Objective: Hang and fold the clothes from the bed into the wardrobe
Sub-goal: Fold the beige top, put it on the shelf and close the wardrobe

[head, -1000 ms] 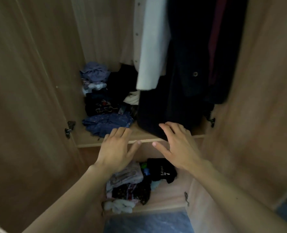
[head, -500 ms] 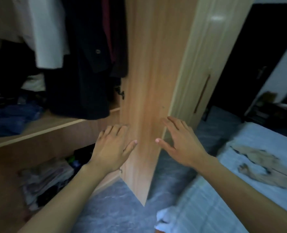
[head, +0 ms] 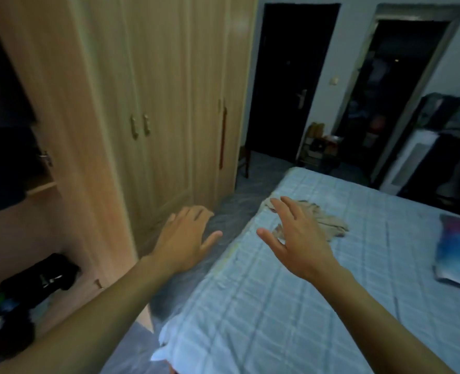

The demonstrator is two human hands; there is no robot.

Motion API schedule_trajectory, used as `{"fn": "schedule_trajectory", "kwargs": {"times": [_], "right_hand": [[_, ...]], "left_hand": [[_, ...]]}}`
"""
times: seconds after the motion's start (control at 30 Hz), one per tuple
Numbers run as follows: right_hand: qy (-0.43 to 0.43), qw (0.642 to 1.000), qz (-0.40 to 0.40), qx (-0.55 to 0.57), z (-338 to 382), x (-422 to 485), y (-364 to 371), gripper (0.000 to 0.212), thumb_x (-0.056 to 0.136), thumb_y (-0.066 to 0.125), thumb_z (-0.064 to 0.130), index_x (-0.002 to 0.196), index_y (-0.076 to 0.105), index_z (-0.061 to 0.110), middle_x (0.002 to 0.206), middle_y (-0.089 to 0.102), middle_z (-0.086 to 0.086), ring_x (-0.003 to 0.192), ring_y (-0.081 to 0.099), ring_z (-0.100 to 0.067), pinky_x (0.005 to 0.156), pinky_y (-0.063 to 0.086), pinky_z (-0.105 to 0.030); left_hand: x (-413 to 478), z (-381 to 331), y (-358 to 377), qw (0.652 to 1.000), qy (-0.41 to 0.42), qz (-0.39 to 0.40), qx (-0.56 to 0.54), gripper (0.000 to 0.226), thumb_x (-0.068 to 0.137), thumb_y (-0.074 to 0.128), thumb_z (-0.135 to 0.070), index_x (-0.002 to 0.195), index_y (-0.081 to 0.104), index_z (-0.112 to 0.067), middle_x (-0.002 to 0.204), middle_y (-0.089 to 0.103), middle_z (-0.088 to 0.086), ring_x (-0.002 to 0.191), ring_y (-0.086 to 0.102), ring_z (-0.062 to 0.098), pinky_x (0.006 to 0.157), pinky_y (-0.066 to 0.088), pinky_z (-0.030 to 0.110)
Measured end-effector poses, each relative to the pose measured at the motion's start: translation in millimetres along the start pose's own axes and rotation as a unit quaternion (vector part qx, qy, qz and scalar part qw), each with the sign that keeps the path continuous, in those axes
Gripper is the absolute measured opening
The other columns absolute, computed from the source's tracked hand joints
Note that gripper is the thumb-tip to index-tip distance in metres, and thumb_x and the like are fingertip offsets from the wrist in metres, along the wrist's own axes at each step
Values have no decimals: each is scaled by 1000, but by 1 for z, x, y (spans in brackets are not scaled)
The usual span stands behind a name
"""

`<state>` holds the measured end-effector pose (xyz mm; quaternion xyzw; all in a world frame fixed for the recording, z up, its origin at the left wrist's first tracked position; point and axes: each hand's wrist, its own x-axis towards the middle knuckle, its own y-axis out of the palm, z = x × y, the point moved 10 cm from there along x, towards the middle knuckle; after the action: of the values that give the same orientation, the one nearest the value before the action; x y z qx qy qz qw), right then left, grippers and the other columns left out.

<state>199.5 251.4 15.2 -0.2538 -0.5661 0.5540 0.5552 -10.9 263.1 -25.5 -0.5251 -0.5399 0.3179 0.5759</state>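
A crumpled beige garment (head: pixel 323 221) lies near the left edge of the bed (head: pixel 290 306), which has a pale blue checked cover. My right hand (head: pixel 296 238) hovers just in front of that garment, fingers spread, holding nothing. My left hand (head: pixel 185 238) is held out over the floor gap between bed and wardrobe, also spread and empty. The wooden wardrobe (head: pixel 93 130) stands at the left with one door swung open; dark hanging clothes (head: pixel 2 147) and folded piles (head: pixel 34 282) show inside.
A blue and purple folded cloth (head: pixel 458 255) lies at the bed's right edge. Closed wardrobe doors (head: pixel 169 117) run along the left wall. Two dark doorways (head: pixel 285 76) open behind, with a small shelf of shoes (head: pixel 317 147) between them. A narrow strip of floor (head: pixel 234 211) separates bed and wardrobe.
My view has swung right from the wardrobe interior to the bed. Both hands moved with it, staying spread and empty; the beige garment now sits just beyond my right hand.
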Motion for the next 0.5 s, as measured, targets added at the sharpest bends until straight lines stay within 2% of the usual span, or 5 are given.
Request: {"fn": "schedule_trajectory", "kwargs": {"times": [0.07,0.17,0.3,0.5], "right_hand": [[15,1000,-2,-15,-36,-11,-14,83,86,22,75,149,31,22,155,33,-6,142,31,-24,114,33,-43],[24,1000,-8,-16,-73,-30,-29,74,90,32,71,147,33,23,152,36,-5,140,33,-23,112,35,-45],[32,999,-41,-6,-105,-45,-46,67,93,48,59,145,38,19,147,42,-7,135,39,-24,108,34,-38],[56,998,-39,5,-123,-33,-35,72,93,45,61,149,33,17,154,35,-9,141,32,-26,115,29,-42]], "left_hand": [[13,-33,9,1000,9,-5,-17,69,90,23,-68,132,53,-22,134,54,1,121,51,25,93,42,41],[31,-67,20,1000,24,6,-9,71,89,21,-69,132,52,-21,133,54,1,118,51,25,92,43,41],[61,-101,16,999,46,-10,-16,70,90,23,-68,130,53,-19,130,56,3,117,52,26,92,44,41],[84,-120,8,996,87,-22,-3,60,94,32,-62,128,54,-19,128,56,2,116,52,25,90,43,41]]}}
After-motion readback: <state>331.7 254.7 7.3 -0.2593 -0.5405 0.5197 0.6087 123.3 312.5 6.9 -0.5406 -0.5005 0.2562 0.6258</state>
